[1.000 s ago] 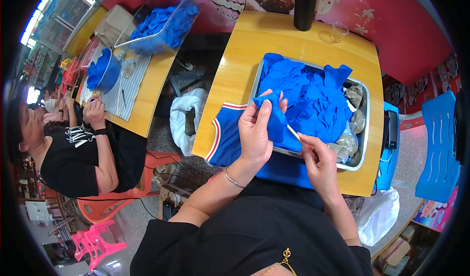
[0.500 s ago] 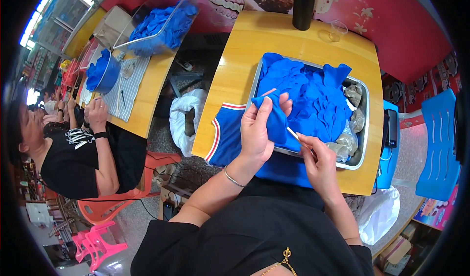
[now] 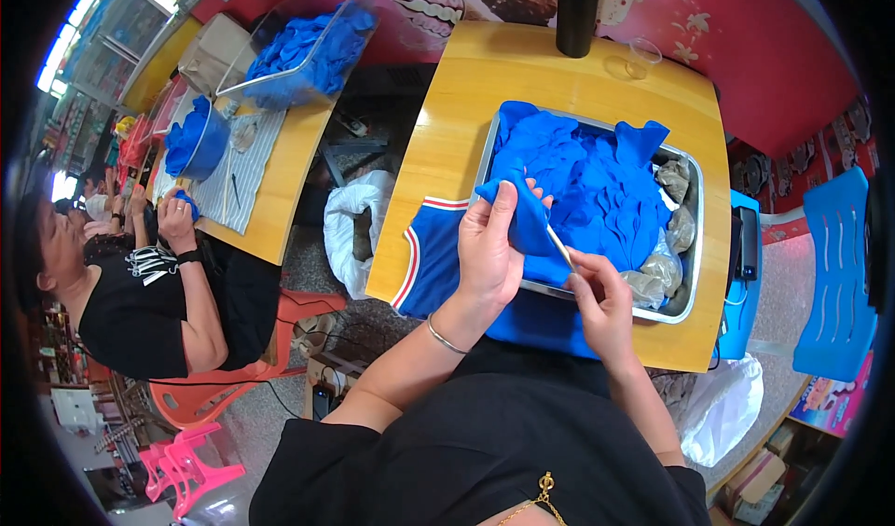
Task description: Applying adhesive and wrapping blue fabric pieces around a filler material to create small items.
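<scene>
My left hand [image 3: 491, 257] is closed on a small blue fabric piece [image 3: 530, 226], thumb on top, at the near edge of a metal tray [image 3: 696, 211]. Between the thumb and fingers of my right hand [image 3: 604, 302] is a thin pale stick [image 3: 562, 249]; its far end meets the fabric's right edge. Whether the tip goes inside the fabric I cannot tell. Beneath and beyond my hands, many loose blue fabric pieces [image 3: 601, 181] fill the tray. Small clear bags of grey-brown material [image 3: 664, 269] lie along its right side. A blue garment with red and white trim [image 3: 436, 256] lies left of the tray.
On the wooden table [image 3: 466, 88] stand a black bottle [image 3: 578, 13] and a clear cup [image 3: 643, 58]. At left, a co-worker [image 3: 140, 302] sits by another table with a clear tub [image 3: 312, 60] and a blue basin [image 3: 207, 151]. A blue chair [image 3: 833, 274] stands right.
The fabric in my left hand has shifted and now stretches further toward the stick. My right hand has tilted the stick slightly. A blue piece now shows in the co-worker's hand.
</scene>
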The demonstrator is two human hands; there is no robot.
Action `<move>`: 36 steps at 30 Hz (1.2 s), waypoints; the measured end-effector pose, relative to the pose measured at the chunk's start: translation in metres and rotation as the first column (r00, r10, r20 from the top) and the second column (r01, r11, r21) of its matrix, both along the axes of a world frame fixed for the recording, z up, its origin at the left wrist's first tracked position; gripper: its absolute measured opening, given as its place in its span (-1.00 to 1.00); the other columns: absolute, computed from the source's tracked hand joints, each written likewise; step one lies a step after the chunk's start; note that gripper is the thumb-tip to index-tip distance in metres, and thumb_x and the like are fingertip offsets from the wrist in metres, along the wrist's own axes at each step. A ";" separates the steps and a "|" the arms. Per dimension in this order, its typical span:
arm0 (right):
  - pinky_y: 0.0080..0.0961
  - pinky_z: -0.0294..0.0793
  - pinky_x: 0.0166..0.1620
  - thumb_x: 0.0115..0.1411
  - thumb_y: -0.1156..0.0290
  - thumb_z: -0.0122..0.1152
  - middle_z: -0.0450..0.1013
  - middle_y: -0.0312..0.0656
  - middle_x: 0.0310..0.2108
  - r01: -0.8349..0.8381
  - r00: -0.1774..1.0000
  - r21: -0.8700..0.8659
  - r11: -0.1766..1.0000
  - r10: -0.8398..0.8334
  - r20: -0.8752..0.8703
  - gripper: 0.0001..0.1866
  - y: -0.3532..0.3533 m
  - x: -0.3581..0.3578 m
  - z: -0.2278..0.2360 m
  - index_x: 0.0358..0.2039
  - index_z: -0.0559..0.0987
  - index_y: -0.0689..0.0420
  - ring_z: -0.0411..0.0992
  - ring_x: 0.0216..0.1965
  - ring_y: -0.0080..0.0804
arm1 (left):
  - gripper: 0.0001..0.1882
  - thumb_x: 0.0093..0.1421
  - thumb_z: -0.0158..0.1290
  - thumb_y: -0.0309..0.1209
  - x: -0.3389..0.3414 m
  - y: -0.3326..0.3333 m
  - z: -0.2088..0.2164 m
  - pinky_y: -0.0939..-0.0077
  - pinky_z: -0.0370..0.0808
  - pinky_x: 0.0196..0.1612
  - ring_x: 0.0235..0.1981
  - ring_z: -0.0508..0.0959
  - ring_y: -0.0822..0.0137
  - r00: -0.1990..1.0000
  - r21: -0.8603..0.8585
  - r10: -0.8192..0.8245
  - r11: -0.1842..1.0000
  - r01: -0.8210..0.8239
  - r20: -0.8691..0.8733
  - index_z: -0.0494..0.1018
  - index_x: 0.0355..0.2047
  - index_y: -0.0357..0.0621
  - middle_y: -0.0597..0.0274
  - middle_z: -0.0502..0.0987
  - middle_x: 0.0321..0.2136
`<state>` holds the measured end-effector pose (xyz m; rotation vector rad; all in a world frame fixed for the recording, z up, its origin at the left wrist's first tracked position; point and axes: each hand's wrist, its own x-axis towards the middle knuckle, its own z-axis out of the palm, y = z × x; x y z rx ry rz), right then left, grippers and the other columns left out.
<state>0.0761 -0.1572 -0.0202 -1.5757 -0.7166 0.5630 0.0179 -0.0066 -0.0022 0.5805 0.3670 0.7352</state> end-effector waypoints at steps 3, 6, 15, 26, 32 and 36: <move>-0.68 0.35 -0.36 0.22 0.53 0.02 0.44 -0.30 -0.43 -0.054 0.964 0.043 0.998 0.063 -0.259 -0.73 0.000 0.000 0.000 -0.06 0.48 0.19 0.36 -0.45 -0.64 | -0.72 0.26 -0.03 -0.29 0.000 -0.001 -0.002 0.23 0.46 0.03 -0.22 0.51 0.39 1.000 0.027 -0.015 1.000 0.015 -0.008 0.42 -0.12 -0.21 0.21 0.50 -0.26; -0.70 0.34 -0.41 0.23 0.50 0.01 0.43 -0.32 -0.44 0.022 0.999 -0.005 1.000 -0.022 0.040 -0.74 0.004 0.001 0.000 -0.06 0.47 0.19 0.34 -0.47 -0.65 | -0.73 0.27 -0.03 -0.31 -0.001 0.000 -0.010 0.24 0.46 0.03 -0.24 0.51 0.41 1.000 0.062 0.007 0.998 -0.005 -0.030 0.42 -0.11 -0.20 0.23 0.51 -0.29; -0.55 0.40 -0.40 0.17 0.60 0.05 0.48 -0.22 -0.41 0.061 0.991 -0.016 0.998 -0.059 0.122 -0.73 0.004 0.001 0.008 -0.09 0.50 0.19 0.44 -0.42 -0.52 | -0.83 0.24 0.02 -0.34 -0.001 0.002 -0.001 0.33 0.46 -0.04 -0.29 0.53 0.38 0.999 0.027 0.004 1.000 -0.005 0.040 0.45 -0.23 -0.15 0.21 0.52 -0.36; -0.77 0.12 -0.55 0.23 0.51 0.04 0.43 -0.30 -0.47 -0.097 0.868 0.145 0.985 0.155 -0.471 -0.72 -0.006 -0.009 -0.003 -0.03 0.45 0.18 0.17 -0.61 -0.75 | -0.78 0.22 0.05 -0.32 -0.005 0.011 0.005 0.46 0.53 -0.30 -0.43 0.56 0.38 0.998 -0.023 -0.052 0.998 0.051 -0.030 0.45 -0.19 -0.16 0.18 0.55 -0.48; -0.79 0.18 -0.49 0.24 0.51 0.03 0.43 -0.30 -0.42 -0.008 0.943 0.146 0.989 0.056 -0.327 -0.71 0.008 -0.016 -0.007 -0.01 0.45 0.17 0.34 -0.44 -0.73 | -0.80 0.22 0.04 -0.40 -0.006 0.009 0.001 0.40 0.51 -0.22 -0.31 0.53 0.32 0.997 0.012 0.006 1.000 -0.007 0.081 0.43 -0.14 -0.12 0.13 0.53 -0.34; -0.74 0.33 -0.39 0.23 0.52 0.04 0.45 -0.26 -0.37 0.021 0.995 0.133 0.991 -0.008 -0.098 -0.72 0.011 -0.014 -0.007 -0.03 0.46 0.22 0.39 -0.40 -0.66 | -0.80 0.22 0.04 -0.43 -0.009 0.014 0.005 0.35 0.50 -0.17 -0.27 0.52 0.29 0.993 0.018 -0.034 0.999 0.032 0.111 0.41 -0.13 -0.08 0.13 0.51 -0.30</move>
